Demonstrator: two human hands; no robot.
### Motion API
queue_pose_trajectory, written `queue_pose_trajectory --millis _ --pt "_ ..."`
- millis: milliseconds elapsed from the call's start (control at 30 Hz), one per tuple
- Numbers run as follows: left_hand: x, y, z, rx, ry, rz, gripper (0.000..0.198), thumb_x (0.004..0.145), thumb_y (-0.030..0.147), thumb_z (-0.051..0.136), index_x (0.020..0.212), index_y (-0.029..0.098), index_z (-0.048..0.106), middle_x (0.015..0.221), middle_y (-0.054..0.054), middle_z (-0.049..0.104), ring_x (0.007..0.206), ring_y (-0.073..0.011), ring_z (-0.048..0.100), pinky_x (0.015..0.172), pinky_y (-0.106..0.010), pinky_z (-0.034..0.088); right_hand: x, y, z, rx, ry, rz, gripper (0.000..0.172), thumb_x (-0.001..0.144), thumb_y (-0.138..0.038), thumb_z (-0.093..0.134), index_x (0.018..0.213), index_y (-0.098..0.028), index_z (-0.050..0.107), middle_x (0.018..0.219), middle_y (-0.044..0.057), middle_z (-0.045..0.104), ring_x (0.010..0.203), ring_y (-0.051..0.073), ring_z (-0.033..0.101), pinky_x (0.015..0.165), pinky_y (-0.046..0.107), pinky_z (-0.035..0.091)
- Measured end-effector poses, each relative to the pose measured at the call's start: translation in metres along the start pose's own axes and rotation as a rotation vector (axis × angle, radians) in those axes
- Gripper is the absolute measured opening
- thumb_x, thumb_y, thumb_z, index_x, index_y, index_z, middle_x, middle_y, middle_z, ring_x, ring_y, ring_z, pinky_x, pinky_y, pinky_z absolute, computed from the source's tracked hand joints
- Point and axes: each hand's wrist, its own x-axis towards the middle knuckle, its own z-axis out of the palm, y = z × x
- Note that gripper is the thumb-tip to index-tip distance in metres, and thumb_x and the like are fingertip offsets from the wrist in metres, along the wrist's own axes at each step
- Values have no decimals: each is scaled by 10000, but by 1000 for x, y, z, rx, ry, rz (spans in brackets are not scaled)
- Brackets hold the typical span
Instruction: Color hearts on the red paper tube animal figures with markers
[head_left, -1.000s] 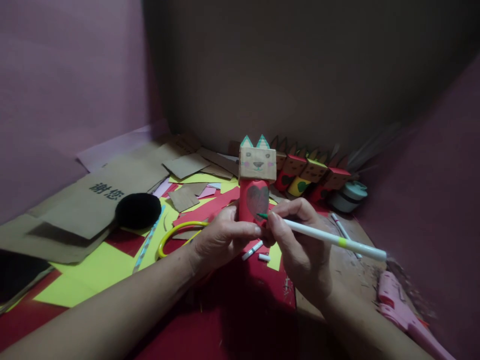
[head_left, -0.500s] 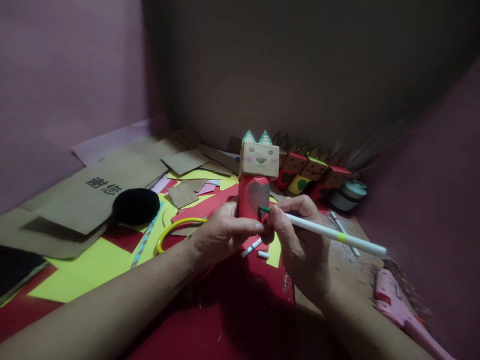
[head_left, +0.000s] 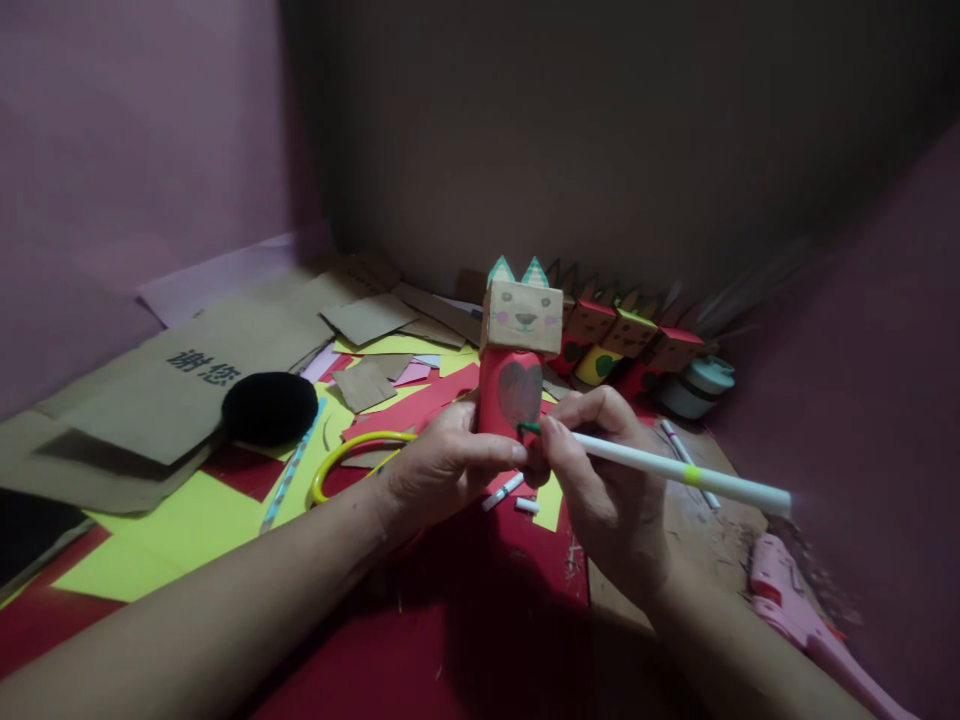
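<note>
My left hand (head_left: 457, 455) is wrapped round the lower red body of a cardboard cat figure (head_left: 523, 320), which stands upright in the grip. The cat has a box head with a drawn face, two teal-edged pointed ears and a dark heart (head_left: 520, 393) on its chest. Between the fingertips of my right hand (head_left: 611, 480) is a white felt-tip pen (head_left: 637, 455) with a green tip and a yellow band. Its tip meets the lower point of the heart. The base of the cat is hidden behind my fingers.
Several similar animal figures (head_left: 630, 335) stand at the back right, beside a pale-green-lidded jar (head_left: 697, 385). Yellow-handled scissors (head_left: 330, 460), a black round object (head_left: 270, 408), cardboard (head_left: 150, 410) and paper scraps lie left. At right are a pink glue gun (head_left: 802, 610) and another pen (head_left: 686, 460).
The pen tip has shifted slightly down and left to the heart's lower point, and the pen's back end has swung right. The cat remains in my left hand.
</note>
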Motion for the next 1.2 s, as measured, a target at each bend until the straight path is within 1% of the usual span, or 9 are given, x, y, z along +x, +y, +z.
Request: queue_pose_trajectory --millis 100,300,433,567,733,867,1000,1100,1200 --pt "0 1 0 19 8 -8 162 664 133 751 813 123 688 734 -44 657 703 -175 600 736 -322 478 0 1 0 1 -12 20 161 975 -266 592 838 -247 509 708 -15 574 595 143 517 527 296 459" --pt "1 1 -2 45 -33 -26 127 674 150 743 787 133 688 738 -43 638 728 -176 582 770 -333 473 1 2 0 34 0 13 135 974 -264 606 863 -243 531 692 -24 586 604 147 577 560 305 486" --pt "0 2 -1 36 -11 -33 202 660 155 752 855 132 704 752 -36 632 721 -173 571 771 -340 483 3 0 -1 10 -15 15 164 954 -237 607 828 -245 502 697 -32 573 571 137 575 528 290 466" --pt "0 3 -1 40 3 -37 221 655 148 745 872 134 704 767 -36 629 736 -175 570 775 -334 486 4 -5 -3 -46 -13 14 177 942 -234 610 804 -241 500 699 -29 588 549 132 579 500 281 448" --pt "0 2 -3 67 -6 -49 139 677 170 745 797 136 684 765 -45 626 761 -177 573 845 -339 493 4 -1 -1 58 -25 36 121 970 -265 612 877 -239 539 693 -27 606 579 143 608 532 290 489" --pt "-1 3 -1 54 16 -46 161 664 160 756 805 137 682 774 -43 628 756 -175 570 823 -336 494 3 1 -1 69 -28 31 129 973 -244 602 867 -239 529 726 -22 595 617 138 576 566 294 488" --pt "0 3 1 44 34 -45 237 646 156 765 874 126 709 790 -49 635 760 -184 577 795 -338 492 4 0 -2 40 -53 32 167 962 -212 586 825 -241 495 699 -34 562 601 132 552 562 289 461" --pt "1 2 0 71 33 -47 298 652 170 758 940 98 731 816 -73 647 811 -210 598 826 -345 491 4 -1 -2 38 -47 35 134 976 -253 600 865 -239 527 712 -28 590 617 135 570 579 292 470" --pt "0 3 0 68 28 -43 222 669 161 748 883 110 716 793 -64 633 791 -202 589 830 -348 484 3 -1 -1 48 -31 54 85 980 -280 618 933 -239 560 752 -15 629 657 145 603 592 290 484"
